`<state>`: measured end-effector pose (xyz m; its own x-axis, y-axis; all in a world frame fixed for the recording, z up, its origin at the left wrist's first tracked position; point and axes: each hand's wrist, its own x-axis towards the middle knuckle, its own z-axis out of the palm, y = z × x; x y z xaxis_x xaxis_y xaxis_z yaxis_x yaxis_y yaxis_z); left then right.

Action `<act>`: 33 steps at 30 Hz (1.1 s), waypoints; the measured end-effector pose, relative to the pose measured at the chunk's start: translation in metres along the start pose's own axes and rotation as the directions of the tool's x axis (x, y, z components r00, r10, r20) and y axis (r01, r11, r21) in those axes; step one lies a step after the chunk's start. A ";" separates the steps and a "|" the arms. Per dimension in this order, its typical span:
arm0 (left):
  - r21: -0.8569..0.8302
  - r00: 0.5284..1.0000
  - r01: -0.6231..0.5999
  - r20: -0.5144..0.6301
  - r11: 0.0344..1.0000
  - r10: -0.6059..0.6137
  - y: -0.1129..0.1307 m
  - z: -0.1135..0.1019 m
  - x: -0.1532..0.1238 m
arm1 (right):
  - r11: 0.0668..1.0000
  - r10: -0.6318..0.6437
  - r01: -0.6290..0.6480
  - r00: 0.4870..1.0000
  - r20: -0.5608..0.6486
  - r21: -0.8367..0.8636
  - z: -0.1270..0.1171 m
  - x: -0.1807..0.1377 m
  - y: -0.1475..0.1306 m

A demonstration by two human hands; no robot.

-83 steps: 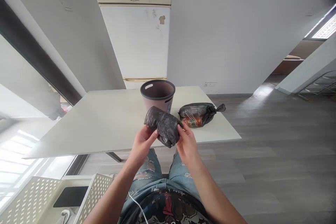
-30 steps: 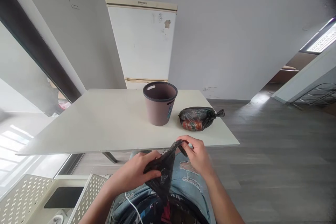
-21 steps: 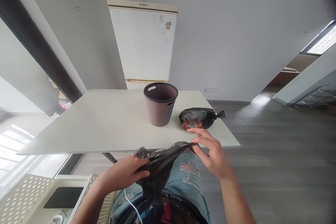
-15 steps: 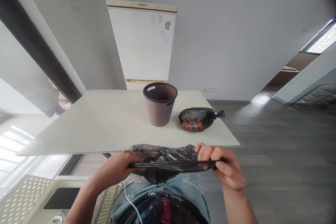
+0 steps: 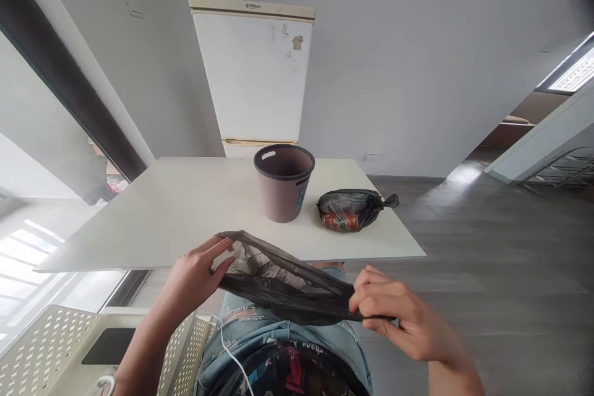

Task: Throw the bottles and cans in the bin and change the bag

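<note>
I hold an empty black plastic bag (image 5: 283,284) stretched across my lap, its mouth partly spread. My left hand (image 5: 195,272) grips the bag's left rim with the fingers hooked inside. My right hand (image 5: 394,315) pinches the right rim between thumb and fingers. Behind the bag, on the white table (image 5: 185,216), stands a mauve waste bin (image 5: 283,189) with a dark rim, empty of any liner. To its right lies a tied black bag (image 5: 352,210) full of rubbish, red showing through.
A white fridge (image 5: 253,74) stands against the wall behind the table. White perforated crates (image 5: 51,346) sit on the floor at lower left. Grey wood floor (image 5: 487,272) spreads to the right. A white cable hangs over my jeans.
The folded bag has been shaken out and pulled wide. My hands have moved apart, the left upward toward the table edge, the right lower and rightward, and the bag's mouth has spread.
</note>
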<state>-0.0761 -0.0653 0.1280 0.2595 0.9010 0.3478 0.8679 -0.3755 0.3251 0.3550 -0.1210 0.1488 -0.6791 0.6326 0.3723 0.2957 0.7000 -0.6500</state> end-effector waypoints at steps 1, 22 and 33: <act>0.022 0.999 -0.030 -0.036 0.999 0.030 0.003 0.001 0.000 | 0.996 0.025 -0.024 1.000 0.016 -0.081 0.002 0.001 -0.003; 0.224 0.967 0.201 -0.201 0.953 -0.157 -0.014 -0.002 0.003 | 0.784 0.268 -0.222 0.963 -0.007 -0.580 0.016 -0.003 0.007; -0.092 0.941 0.175 -0.278 0.980 -0.194 0.030 -0.013 0.000 | 0.786 0.187 -0.260 0.965 -0.186 -0.561 0.023 -0.004 -0.022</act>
<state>-0.0556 -0.0793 0.1490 -0.0414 0.8600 0.5086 0.8574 -0.2308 0.4601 0.3356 -0.1463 0.1459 -0.4747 0.8026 0.3613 0.7858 0.5714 -0.2367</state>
